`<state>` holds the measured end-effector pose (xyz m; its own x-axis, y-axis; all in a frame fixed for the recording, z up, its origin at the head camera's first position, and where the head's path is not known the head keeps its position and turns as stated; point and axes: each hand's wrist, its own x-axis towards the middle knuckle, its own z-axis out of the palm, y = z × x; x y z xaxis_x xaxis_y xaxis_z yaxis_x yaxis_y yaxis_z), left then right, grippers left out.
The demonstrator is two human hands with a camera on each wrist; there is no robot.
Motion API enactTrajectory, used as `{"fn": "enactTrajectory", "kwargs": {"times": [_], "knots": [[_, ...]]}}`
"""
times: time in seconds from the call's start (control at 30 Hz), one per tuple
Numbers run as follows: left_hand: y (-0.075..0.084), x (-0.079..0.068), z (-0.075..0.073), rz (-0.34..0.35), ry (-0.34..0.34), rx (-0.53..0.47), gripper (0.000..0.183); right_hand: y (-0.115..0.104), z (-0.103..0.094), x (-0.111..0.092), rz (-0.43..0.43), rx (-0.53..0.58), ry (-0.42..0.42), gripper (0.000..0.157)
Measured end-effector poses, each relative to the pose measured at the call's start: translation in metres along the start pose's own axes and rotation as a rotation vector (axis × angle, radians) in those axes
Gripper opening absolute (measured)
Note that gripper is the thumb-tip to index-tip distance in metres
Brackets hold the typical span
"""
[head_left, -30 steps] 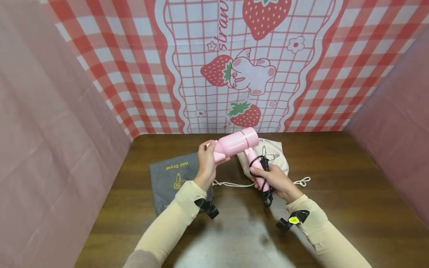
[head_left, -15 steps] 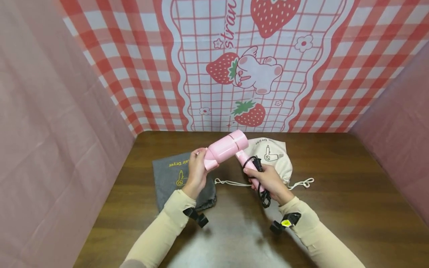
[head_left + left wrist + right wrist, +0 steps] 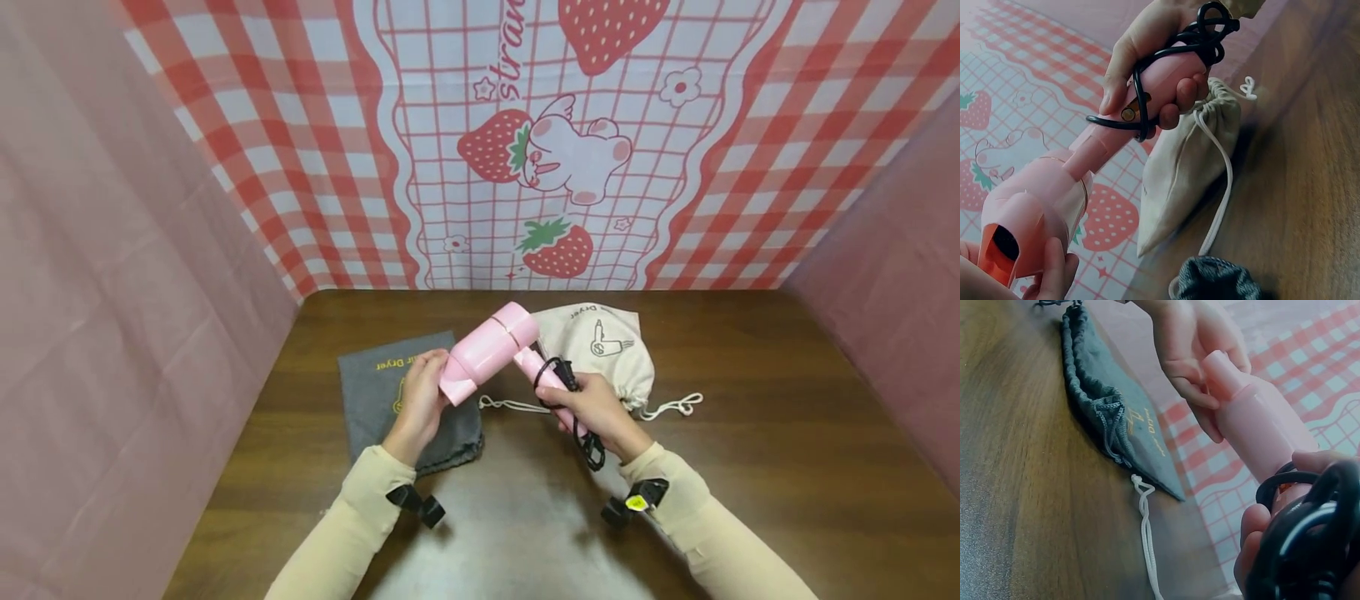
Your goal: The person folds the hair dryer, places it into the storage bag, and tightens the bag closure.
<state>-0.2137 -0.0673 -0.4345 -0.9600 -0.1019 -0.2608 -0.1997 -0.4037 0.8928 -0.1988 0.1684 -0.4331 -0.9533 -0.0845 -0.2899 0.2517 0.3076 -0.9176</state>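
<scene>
A pink hair dryer [image 3: 483, 354] is held up above the table between both hands. My left hand [image 3: 417, 408] holds its front end, with fingers and thumb about the flared nozzle [image 3: 1025, 225], whose mouth shows dark inside in the left wrist view. The right hand [image 3: 596, 408] grips the handle [image 3: 1166, 75], and a black cord [image 3: 1141, 100] is looped around handle and fingers. Bunched cord hangs below that hand in the head view. A small round button [image 3: 1127, 114] shows on the handle near the thumb.
A grey drawstring pouch [image 3: 457, 442] printed "Hair Dryer" lies on the wooden table [image 3: 720, 500] at left. Behind the right hand lies a cream pouch [image 3: 622, 367] with white cords [image 3: 682, 404]. A red checked strawberry cloth [image 3: 555, 167] hangs at the back, pink cloths at both sides.
The hair dryer has come nearer and leftward, its barrel tilting more steeply. My left hand has moved down and left with the nozzle end; the right has shifted slightly left.
</scene>
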Motion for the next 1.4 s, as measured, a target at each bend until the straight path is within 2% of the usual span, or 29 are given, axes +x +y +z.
{"fn": "enactTrajectory", "kwargs": {"times": [0.3, 0.47, 0.57, 0.73, 0.9, 1.1, 1.23, 1.4], "knots": [[-0.003, 0.000, -0.007, 0.008, -0.026, 0.071, 0.011, 0.000, 0.000, -0.003, 0.002, -0.018, -0.017, 0.043], [-0.006, 0.000, -0.013, 0.016, -0.031, 0.159, 0.018, 0.004, 0.001, -0.004, 0.014, -0.037, -0.018, 0.044], [-0.009, 0.002, -0.016, 0.073, -0.010, 0.280, 0.023, 0.006, 0.002, -0.005, 0.015, -0.061, -0.014, 0.044], [-0.008, 0.005, -0.018, 0.214, 0.028, 0.497, 0.021, 0.005, 0.001, -0.005, -0.006, -0.083, -0.014, 0.044], [-0.006, 0.006, -0.019, 0.297, 0.000, 0.583, 0.019, 0.004, 0.000, -0.004, -0.015, -0.094, -0.020, 0.043], [-0.002, 0.008, -0.020, 0.463, -0.052, 0.705, 0.020, 0.002, 0.004, -0.004, -0.023, -0.107, -0.018, 0.042], [0.001, 0.005, -0.018, 0.486, -0.047, 0.823, 0.022, 0.003, 0.007, -0.006, -0.031, -0.142, -0.036, 0.042], [0.003, 0.002, -0.011, 0.498, -0.069, 0.906, 0.025, 0.004, 0.011, -0.008, -0.050, -0.174, -0.043, 0.043]]}}
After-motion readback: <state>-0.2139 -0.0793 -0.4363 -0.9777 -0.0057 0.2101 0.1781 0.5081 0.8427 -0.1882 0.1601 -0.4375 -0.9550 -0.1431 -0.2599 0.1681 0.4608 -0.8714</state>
